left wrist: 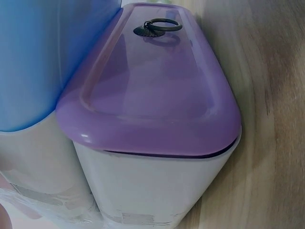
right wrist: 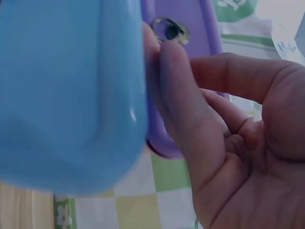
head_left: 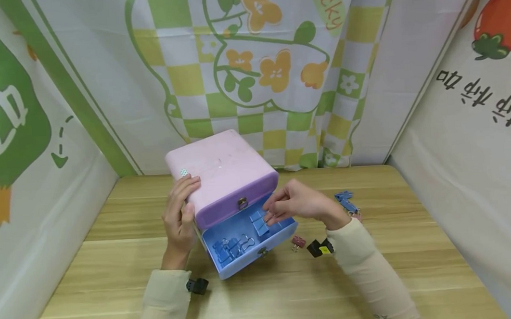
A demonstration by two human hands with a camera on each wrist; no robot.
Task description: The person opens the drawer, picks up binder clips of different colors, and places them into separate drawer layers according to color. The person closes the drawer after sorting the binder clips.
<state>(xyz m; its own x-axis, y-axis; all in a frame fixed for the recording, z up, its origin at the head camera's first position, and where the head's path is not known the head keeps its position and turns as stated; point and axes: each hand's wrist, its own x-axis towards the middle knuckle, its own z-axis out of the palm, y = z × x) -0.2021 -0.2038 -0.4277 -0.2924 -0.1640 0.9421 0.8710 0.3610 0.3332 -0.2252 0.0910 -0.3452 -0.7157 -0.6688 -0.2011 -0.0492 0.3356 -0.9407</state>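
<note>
Two pale sleeves (head_left: 164,299) come in nearest the camera, reaching over a wood-grained counter (head_left: 425,256), each with a small black device (head_left: 197,286) at its cuff. Between them stands a box with a pink top (head_left: 225,163), a purple upper drawer (head_left: 219,213) that sits closed, and a blue drawer (head_left: 241,265) below, drawn well out. The left hand (head_left: 180,223) is spread at the near left corner of the pink top, fingers laid on it and thumb along the edge, gripping nothing. The right hand (head_left: 303,204) is over the right part of the blue drawer, its bent fingertips pinching the handle of a blue clip (head_left: 258,224) within the drawer walls. More blue clips (head_left: 223,252) with wire handles lie at the drawer's left end. On the counter, a red clip (head_left: 299,242) sits just beside the drawer's right corner, and some loose blue clips (head_left: 346,203) are farther right, past the right wrist. The left wrist view shows a lower purple drawer (left wrist: 157,86) beneath the blue one, with a dark ring handle (left wrist: 167,25). A green-and-yellow checked curtain (head_left: 276,140) hangs behind.
</note>
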